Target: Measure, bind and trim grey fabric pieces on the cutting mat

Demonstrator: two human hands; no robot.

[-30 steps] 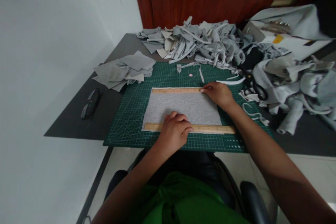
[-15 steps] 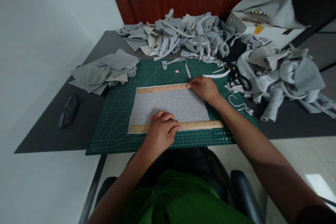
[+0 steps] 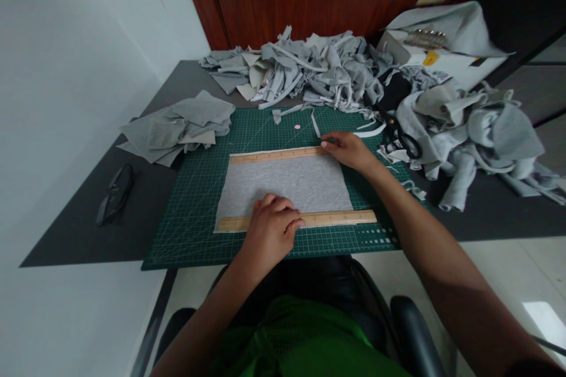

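Two hands [image 3: 272, 225] [image 3: 352, 152] partly hide two wooden rulers [image 3: 338, 218] [image 3: 276, 156].

Head cam, fwd/dn over desk [image 3: 79, 238].

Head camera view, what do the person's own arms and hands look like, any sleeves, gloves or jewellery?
The left hand and right hand are bare: no gloves, and no rings or watch that I can make out. Both forearms are uncovered. A dark patch at the lower right might be a sleeve edge; I can't tell.
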